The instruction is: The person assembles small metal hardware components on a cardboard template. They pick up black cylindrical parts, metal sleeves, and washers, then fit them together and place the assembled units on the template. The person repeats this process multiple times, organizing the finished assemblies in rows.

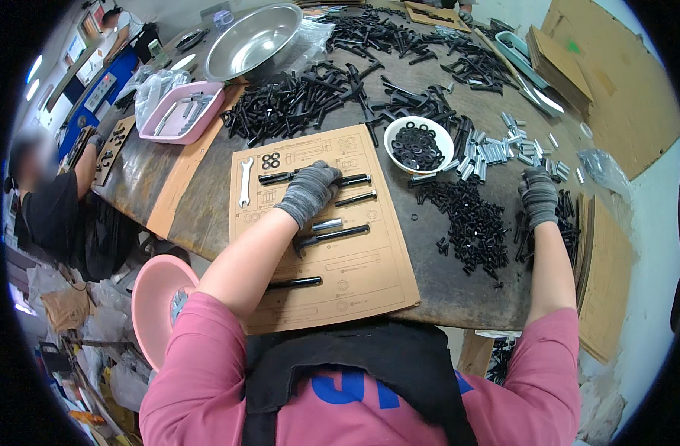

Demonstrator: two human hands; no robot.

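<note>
My left hand (310, 193), in a grey knit glove, rests on a printed cardboard sheet (384, 260), fingers bent together over black bolts (355, 180); what lies under them is hidden. Around it on the sheet are an open-end wrench (245, 182), black washers (271, 160), a thinner black bolt (356, 198), a silver sleeve (327, 224), a black T-shaped part (340, 236) and a black rod (295, 282). My right hand (538, 197), gloved alike, reaches down at the edge of the silver sleeves (481, 156), fingers curled in; their grip is hidden.
A white bowl of black washers (390, 152) stands beside the sheet. Small black bolts (474, 227) lie near my right hand. Farther back are heaped black parts (295, 104), a pink tray (161, 134) and a steel basin (254, 44). Cardboard stacks (607, 275) line the right. People work at left.
</note>
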